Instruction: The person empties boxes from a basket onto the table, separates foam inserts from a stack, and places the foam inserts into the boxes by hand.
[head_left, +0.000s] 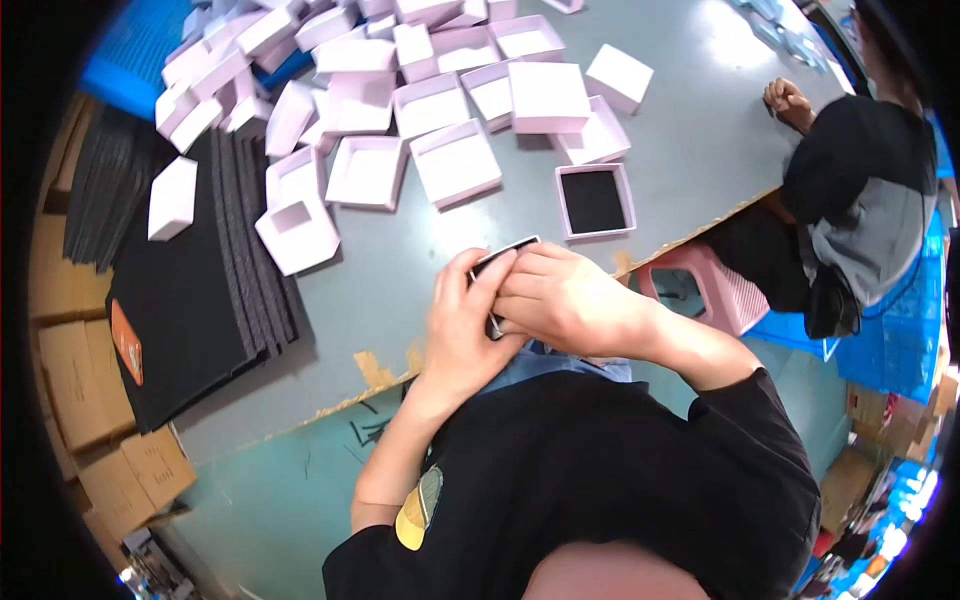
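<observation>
Close to the table's front edge, my left hand [465, 318] is closed around the side of a small box [526, 242] with a pale rim and black inside. My right hand [552, 298] covers most of that box, its fingers curled and pressed over the black part. Both hands hide the box's walls and the right fingertips. Just beyond my right hand, an open pale pink box [630, 200] lies on the table with a black foam pad [592, 202] inside it.
Many pale box halves [455, 160] are heaped across the grey table [690, 130]. Black foam sheets [180, 290] are stacked at the left, bearing an orange object [126, 340] and one white box piece [173, 200]. Another person [850, 190] sits at the right, near a pink stool [715, 290].
</observation>
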